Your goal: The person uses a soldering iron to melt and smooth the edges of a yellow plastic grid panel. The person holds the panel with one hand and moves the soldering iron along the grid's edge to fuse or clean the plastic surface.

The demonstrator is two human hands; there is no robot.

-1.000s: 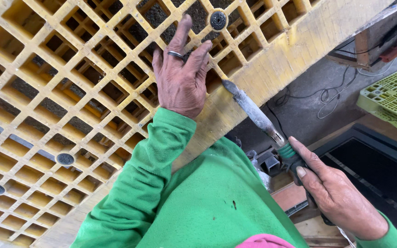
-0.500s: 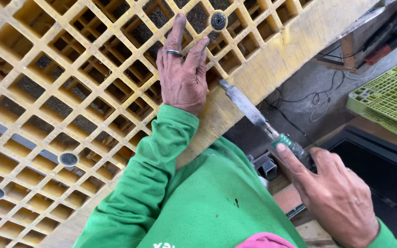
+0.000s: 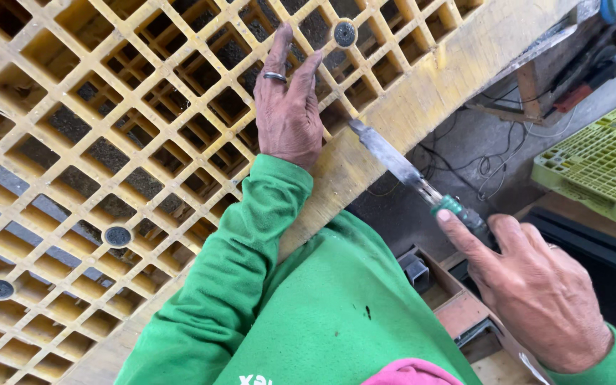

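A large yellow plastic grid pallet (image 3: pixel 108 107) fills the left and upper part of the head view. My left hand (image 3: pixel 288 107), with a ring on one finger, lies flat on the grid near its edge, fingers spread. My right hand (image 3: pixel 536 292) grips the green handle of a flat metal file (image 3: pixel 393 162). The file's tip rests against the pallet's solid yellow edge (image 3: pixel 422 93), just right of my left hand. Both arms wear green sleeves.
Round dark discs (image 3: pixel 117 236) sit in several grid cells. A light green pallet (image 3: pixel 600 164) lies at the right. Dark cables (image 3: pixel 493 167) trail over the grey floor beneath the pallet edge. A small wooden box (image 3: pixel 436 285) with metal parts is near my lap.
My right hand has shifted up and left with the file, sliding its tip along the pallet edge. My left hand stays pressed on the grid.
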